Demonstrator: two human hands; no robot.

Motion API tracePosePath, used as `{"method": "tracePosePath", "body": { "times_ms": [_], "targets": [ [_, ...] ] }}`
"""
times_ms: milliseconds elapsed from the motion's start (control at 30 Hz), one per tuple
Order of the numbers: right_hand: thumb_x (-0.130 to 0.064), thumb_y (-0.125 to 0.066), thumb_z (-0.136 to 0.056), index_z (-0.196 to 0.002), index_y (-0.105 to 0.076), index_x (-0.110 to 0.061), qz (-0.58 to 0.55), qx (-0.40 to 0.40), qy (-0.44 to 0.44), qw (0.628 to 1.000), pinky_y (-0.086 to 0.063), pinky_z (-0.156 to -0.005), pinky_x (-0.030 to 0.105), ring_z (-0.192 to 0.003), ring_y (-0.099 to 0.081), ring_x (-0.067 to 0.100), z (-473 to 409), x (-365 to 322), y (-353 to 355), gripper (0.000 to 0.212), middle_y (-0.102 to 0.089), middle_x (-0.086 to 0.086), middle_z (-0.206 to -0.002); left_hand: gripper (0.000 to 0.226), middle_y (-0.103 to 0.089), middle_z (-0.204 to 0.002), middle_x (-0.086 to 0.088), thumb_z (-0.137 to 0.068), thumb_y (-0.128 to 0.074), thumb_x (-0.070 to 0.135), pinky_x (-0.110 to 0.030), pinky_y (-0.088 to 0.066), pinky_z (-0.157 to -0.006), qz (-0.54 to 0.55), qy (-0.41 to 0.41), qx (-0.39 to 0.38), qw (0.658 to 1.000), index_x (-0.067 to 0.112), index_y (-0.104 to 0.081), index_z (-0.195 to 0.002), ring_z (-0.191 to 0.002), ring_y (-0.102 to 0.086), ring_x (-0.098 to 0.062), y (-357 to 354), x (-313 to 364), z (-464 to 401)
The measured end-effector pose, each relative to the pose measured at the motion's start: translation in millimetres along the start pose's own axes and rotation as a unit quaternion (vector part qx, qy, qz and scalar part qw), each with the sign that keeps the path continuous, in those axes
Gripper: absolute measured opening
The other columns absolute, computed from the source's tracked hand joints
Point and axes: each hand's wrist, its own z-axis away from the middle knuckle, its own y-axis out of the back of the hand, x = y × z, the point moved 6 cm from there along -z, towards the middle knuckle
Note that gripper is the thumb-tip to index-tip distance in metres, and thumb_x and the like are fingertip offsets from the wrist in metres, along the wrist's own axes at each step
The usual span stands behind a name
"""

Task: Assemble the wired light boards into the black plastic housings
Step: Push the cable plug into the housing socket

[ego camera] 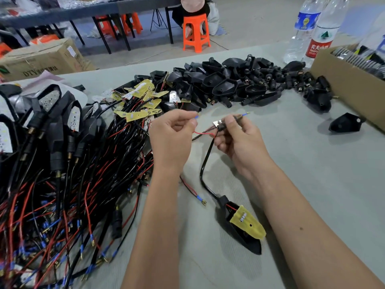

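My left hand pinches a thin red wire near its blue-tipped end. My right hand grips a wired light board with its black cable and another blue-tipped wire end sticking out to the right. Both hands are held above the grey table. Near my right forearm lies a black housing with a yellow board resting loosely in it, its black cable curving up toward my right hand. A heap of empty black housings lies at the back. Loose yellow boards sit on a wire tangle.
A large tangle of red and black wires with assembled lights fills the left. A cardboard box stands at the right, two water bottles behind it. One single black housing lies near the box. Orange stools stand beyond the table.
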Motion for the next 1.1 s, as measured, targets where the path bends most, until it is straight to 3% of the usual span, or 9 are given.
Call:
{"method": "tracePosePath", "body": {
  "times_ms": [167,267,633,967,1100],
  "targets": [
    [-0.028,-0.050,-0.109,-0.108,-0.056,-0.005,-0.065,0.018,-0.034,0.997,-0.049,-0.049,0.019,-0.054,-0.062,0.012,-2,1,8,0.024,-0.075,0.011,-0.079,0.022,-0.074,-0.076,0.008,-0.085,-0.075,-0.004,-0.012,-0.048,-0.067,-0.088,-0.025,-0.119,0.989,0.017,-0.081,-0.089,-0.068,-0.066,0.001,-18,-3,8],
    [-0.029,-0.052,-0.108,-0.098,-0.061,-0.008,-0.070,0.009,-0.049,0.996,-0.050,-0.051,0.019,-0.056,-0.062,0.013,-1,3,6,0.025,-0.074,0.008,-0.081,0.017,-0.072,-0.074,0.013,-0.086,-0.076,0.001,-0.009,-0.046,-0.065,-0.097,-0.047,-0.107,0.988,0.018,-0.081,-0.086,-0.067,-0.065,0.002,-21,1,10],
    [-0.028,-0.060,-0.103,-0.094,-0.066,-0.011,-0.077,-0.013,-0.044,0.996,-0.051,-0.052,0.020,-0.056,-0.061,0.012,-2,4,3,0.020,-0.068,0.004,-0.079,0.014,-0.069,-0.065,0.019,-0.085,-0.076,0.000,-0.008,-0.045,-0.063,-0.090,-0.057,-0.114,0.988,0.014,-0.081,-0.084,-0.062,-0.063,0.004,-23,5,13],
    [-0.026,-0.063,-0.101,-0.100,-0.065,-0.010,-0.060,-0.020,-0.037,0.997,-0.052,-0.054,0.020,-0.058,-0.063,0.012,0,4,1,0.016,-0.071,0.004,-0.082,0.010,-0.070,-0.070,0.012,-0.086,-0.076,0.006,-0.013,-0.048,-0.064,-0.131,-0.045,-0.087,0.987,0.015,-0.079,-0.085,-0.065,-0.064,-0.002,-24,3,13],
    [-0.022,-0.064,-0.102,-0.103,-0.065,-0.010,-0.033,-0.016,-0.024,0.999,-0.052,-0.056,0.020,-0.061,-0.063,0.012,0,2,1,0.013,-0.070,0.005,-0.084,0.017,-0.071,-0.069,0.008,-0.082,-0.084,0.014,-0.013,-0.049,-0.060,-0.129,-0.038,-0.066,0.989,0.015,-0.068,-0.087,-0.062,-0.068,-0.003,-18,4,12]
  ]
}}
